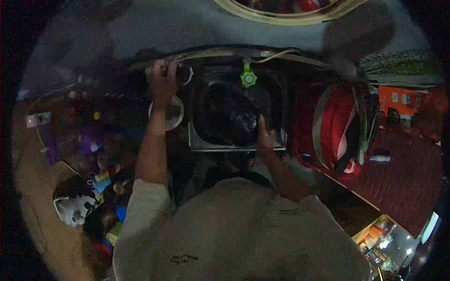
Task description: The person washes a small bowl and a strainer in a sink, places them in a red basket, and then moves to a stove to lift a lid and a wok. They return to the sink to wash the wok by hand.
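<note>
A dark sink (193,140) with a pale metal rim lies in front of me, under a bright green tap handle (249,79). My left hand (164,84) reaches up past the sink's left side to the ledge (211,54) behind it. Its fingertips are closed together at the ledge, around something small and dim. Over the right front part of the sink is my right hand (266,136), thumb pointing up and the other fingers curled. Just left of that thumb, a shiny patch (248,122) glints in the dark basin; what the right hand grips I cannot tell.
Left of the sink stands a round pale-rimmed container (174,114), below my left forearm. A red rack or bag (328,126) sits close on the right. Farther left are a power socket (38,120) and cluttered items. A round-framed mirror (281,19) hangs above.
</note>
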Available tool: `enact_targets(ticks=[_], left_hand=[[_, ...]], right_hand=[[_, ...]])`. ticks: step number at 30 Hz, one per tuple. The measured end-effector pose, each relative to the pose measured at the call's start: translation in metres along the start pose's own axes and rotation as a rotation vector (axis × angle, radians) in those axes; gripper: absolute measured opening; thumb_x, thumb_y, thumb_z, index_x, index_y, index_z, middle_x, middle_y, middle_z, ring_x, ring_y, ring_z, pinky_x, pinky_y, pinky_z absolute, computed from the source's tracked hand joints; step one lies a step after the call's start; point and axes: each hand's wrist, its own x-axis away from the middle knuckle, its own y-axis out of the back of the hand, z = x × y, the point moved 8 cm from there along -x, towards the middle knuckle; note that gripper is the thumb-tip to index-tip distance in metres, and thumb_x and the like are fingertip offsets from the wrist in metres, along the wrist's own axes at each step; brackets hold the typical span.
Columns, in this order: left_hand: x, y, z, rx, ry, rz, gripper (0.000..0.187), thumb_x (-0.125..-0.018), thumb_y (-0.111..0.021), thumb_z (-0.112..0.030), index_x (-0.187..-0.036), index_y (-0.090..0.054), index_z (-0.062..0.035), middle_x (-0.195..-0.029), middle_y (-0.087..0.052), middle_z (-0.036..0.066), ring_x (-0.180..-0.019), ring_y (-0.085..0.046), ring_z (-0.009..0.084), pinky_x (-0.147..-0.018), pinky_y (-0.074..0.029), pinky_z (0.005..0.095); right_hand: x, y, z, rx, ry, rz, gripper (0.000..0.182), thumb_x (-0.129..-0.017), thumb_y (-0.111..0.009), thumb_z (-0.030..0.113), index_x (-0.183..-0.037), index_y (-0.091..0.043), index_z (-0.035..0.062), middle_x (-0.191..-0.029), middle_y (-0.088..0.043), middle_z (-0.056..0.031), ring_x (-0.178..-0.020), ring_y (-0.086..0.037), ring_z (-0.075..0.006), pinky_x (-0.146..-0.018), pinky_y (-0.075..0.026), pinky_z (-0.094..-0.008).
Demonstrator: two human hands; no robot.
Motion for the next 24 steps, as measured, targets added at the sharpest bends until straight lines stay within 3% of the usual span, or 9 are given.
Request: enact_targets(ticks=[3,7,12,13,15,18,19,21,24], left_hand=[[0.048,-0.020,-0.029,0.073,0.391,0.131,0.029,-0.097,-0.056,-0.023,-0.114,-0.062,0.0008,-0.093,-0.065,0.014,-0.085,-0.065,0.0248,-0.078,-0.050,0.0368],[0.158,-0.082,-0.038,-0.565,0.137,0.568,0.036,-0.098,-0.052,-0.018,-0.130,-0.056,-0.0028,-0.113,-0.062,0.023,-0.096,-0.064,0.0369,-0.087,-0.052,0.0445],[0.239,-0.117,-0.010,-0.616,0.179,0.852,0.041,-0.093,-0.054,-0.009,-0.133,-0.052,-0.0022,-0.114,-0.060,0.026,-0.099,-0.062,0.0394,-0.086,-0.052,0.0461],[0.244,-0.119,-0.017,-0.705,0.052,0.898,0.044,-0.091,-0.055,-0.006,-0.134,-0.050,-0.0013,-0.112,-0.060,0.025,-0.098,-0.062,0.0382,-0.085,-0.052,0.0469],[0.231,-0.114,-0.039,-0.593,0.143,0.884,0.044,-0.090,-0.055,-0.005,-0.134,-0.050,-0.0013,-0.110,-0.061,0.024,-0.096,-0.062,0.0372,-0.082,-0.053,0.0472],[0.226,-0.126,-0.040,-0.595,0.042,0.725,0.042,-0.090,-0.055,-0.004,-0.132,-0.052,-0.0012,-0.104,-0.062,0.021,-0.091,-0.064,0.0352,-0.076,-0.054,0.0467],[0.220,-0.129,-0.048,-0.690,-0.150,0.591,0.040,-0.090,-0.055,-0.005,-0.130,-0.053,-0.0010,-0.100,-0.063,0.020,-0.088,-0.064,0.0341,-0.073,-0.054,0.0460],[0.206,-0.143,-0.018,-0.722,-0.016,0.608,0.037,-0.090,-0.056,-0.004,-0.127,-0.054,-0.0006,-0.098,-0.063,0.020,-0.089,-0.065,0.0338,-0.073,-0.054,0.0454],[0.162,-0.131,-0.060,-0.750,0.182,0.649,0.031,-0.090,-0.054,-0.004,-0.121,-0.057,0.0004,-0.096,-0.063,0.021,-0.088,-0.065,0.0342,-0.073,-0.054,0.0449]], right_hand=[[-0.036,-0.029,-0.075,-0.112,-0.317,0.316,0.062,-0.088,-0.053,0.008,-0.142,-0.027,-0.0101,-0.142,-0.040,-0.0181,-0.113,-0.051,-0.0221,-0.111,-0.028,-0.0435],[-0.065,-0.047,-0.129,-0.030,-0.150,0.319,0.071,-0.086,-0.059,0.008,-0.148,-0.025,-0.0037,-0.148,-0.036,-0.0162,-0.130,-0.041,-0.0240,-0.112,-0.029,-0.0355],[-0.023,-0.068,-0.051,-0.219,0.201,0.389,0.071,-0.089,-0.060,0.011,-0.150,-0.025,0.0002,-0.148,-0.038,-0.0126,-0.132,-0.041,-0.0251,-0.112,-0.032,-0.0357],[-0.020,-0.061,-0.037,-0.140,0.257,0.128,0.051,-0.088,-0.065,0.026,-0.128,-0.048,-0.0002,-0.104,-0.048,-0.0122,-0.096,-0.048,-0.0231,-0.090,-0.040,-0.0365],[-0.023,-0.048,-0.029,-0.060,0.308,-0.125,0.045,-0.088,-0.070,0.040,-0.107,-0.070,-0.0006,-0.060,-0.058,-0.0119,-0.059,-0.055,-0.0211,-0.067,-0.049,-0.0372],[-0.032,-0.094,-0.037,0.498,0.261,0.242,0.052,-0.099,-0.055,0.027,-0.137,-0.042,-0.0067,-0.131,-0.053,-0.0194,-0.120,-0.053,-0.0248,-0.104,-0.039,-0.0374],[-0.035,-0.089,-0.036,0.444,0.228,0.084,0.049,-0.095,-0.060,0.032,-0.130,-0.053,-0.0017,-0.096,-0.057,-0.0154,-0.087,-0.056,-0.0253,-0.079,-0.043,-0.0393],[-0.030,-0.083,-0.033,0.387,0.179,-0.074,0.046,-0.090,-0.065,0.036,-0.122,-0.063,0.0034,-0.061,-0.060,-0.0113,-0.055,-0.059,-0.0258,-0.055,-0.047,-0.0413],[-0.016,-0.080,-0.005,0.466,-0.120,0.011,0.048,-0.089,-0.064,0.034,-0.128,-0.060,0.0072,-0.057,-0.056,-0.0122,-0.051,-0.056,-0.0266,-0.052,-0.044,-0.0434]])
